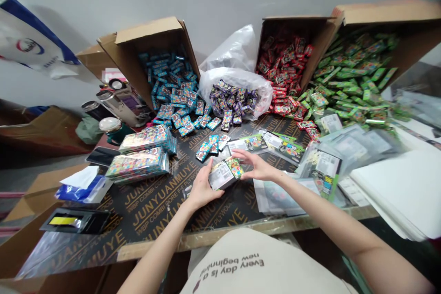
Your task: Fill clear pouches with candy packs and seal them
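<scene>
Between my two hands is a small flat pack (222, 175) with a white label and a colourful printed end. My left hand (203, 188) grips its left and lower edges, thumb on top. My right hand (255, 166) has its fingers curled round the right end. Just beyond lie a few small blue packets (208, 146) and a clear-wrapped, black-and-green printed pack (248, 144). Another labelled pack (284, 144) lies to its right. Flat clear sleeves (275, 195) are under and beside my right forearm.
Behind stand cartons of blue packets (172, 78), red packets (284, 62) and green packets (358, 69), with a plastic bag of purple packets (234, 98) between. At left are stacked wrapped packs (138, 163), a phone (101, 156) and a lidded cup (112, 128). White sheets (403, 188) lie right.
</scene>
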{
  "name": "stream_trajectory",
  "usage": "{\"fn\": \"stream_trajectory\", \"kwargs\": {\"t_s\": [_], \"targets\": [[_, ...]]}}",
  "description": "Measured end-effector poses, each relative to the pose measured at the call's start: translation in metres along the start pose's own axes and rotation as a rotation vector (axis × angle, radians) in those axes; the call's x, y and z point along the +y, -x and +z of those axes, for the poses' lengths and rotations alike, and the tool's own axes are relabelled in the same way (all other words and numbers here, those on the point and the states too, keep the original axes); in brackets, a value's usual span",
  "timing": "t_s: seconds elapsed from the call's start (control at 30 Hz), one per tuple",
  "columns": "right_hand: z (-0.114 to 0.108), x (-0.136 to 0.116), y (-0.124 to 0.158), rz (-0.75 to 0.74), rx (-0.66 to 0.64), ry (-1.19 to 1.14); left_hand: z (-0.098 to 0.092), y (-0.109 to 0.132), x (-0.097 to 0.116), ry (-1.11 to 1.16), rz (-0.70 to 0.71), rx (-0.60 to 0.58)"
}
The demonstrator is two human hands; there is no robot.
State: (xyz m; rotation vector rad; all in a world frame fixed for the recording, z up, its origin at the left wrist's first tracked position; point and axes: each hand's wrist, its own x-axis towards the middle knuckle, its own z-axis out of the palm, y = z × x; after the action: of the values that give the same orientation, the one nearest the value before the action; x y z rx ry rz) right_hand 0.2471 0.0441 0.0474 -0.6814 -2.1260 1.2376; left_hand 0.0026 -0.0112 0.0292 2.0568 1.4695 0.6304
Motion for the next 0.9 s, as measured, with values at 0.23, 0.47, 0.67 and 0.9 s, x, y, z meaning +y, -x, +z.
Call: {"fn": "stream_trajectory", "kwargs": {"t_s": [0.23,0.47,0.67,0.9], "targets": [[-0.031,-0.03,-0.008,-0.05,-0.053,0.178,-0.013,-0.011,0.013,0.142,-0.003,-0.071],[-0.029,-0.044,-0.013,-0.062,-0.11,0.457,-0.017,-0.007,0.015,0.088,0.015,-0.025],[-0.028,-0.043,-0.016,-0.127,-0.134,0.28,-0.026,-0.006,0.016,0.148,0.04,-0.07],[-0.026,-0.027,-0.017,-0.102,-0.041,-0.008,-0.023,-0.011,0.026,0.171,-0.025,-0.001]]}}
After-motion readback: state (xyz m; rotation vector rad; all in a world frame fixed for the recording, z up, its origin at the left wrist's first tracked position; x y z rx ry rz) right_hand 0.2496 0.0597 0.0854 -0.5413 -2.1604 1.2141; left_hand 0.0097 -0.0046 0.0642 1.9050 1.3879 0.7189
